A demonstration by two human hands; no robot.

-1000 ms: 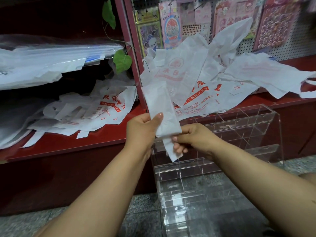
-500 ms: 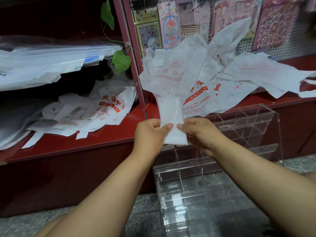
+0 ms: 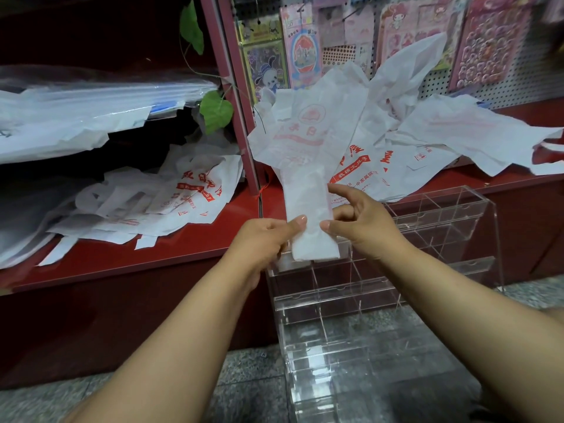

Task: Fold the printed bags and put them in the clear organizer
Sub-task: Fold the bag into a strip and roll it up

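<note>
Holding a folded white plastic bag (image 3: 308, 215) upright in front of me, I pinch its lower part with my left hand (image 3: 262, 242), thumb on the front face and the other fingers curled behind. My right hand (image 3: 360, 222) touches the bag's right edge with its thumb tip; its index finger is stretched out beside the strip and the other fingers are half bent, so I cannot tell whether it truly grips. The bag is a long narrow strip, its bottom end just above the top of the clear acrylic organizer (image 3: 427, 239), which stands on the stone floor against the red shelf (image 3: 171, 254). Loose printed bags (image 3: 381, 141) lie heaped along the shelf's front edge behind my hands, with more printed bags (image 3: 171, 199) on the left section.
</note>
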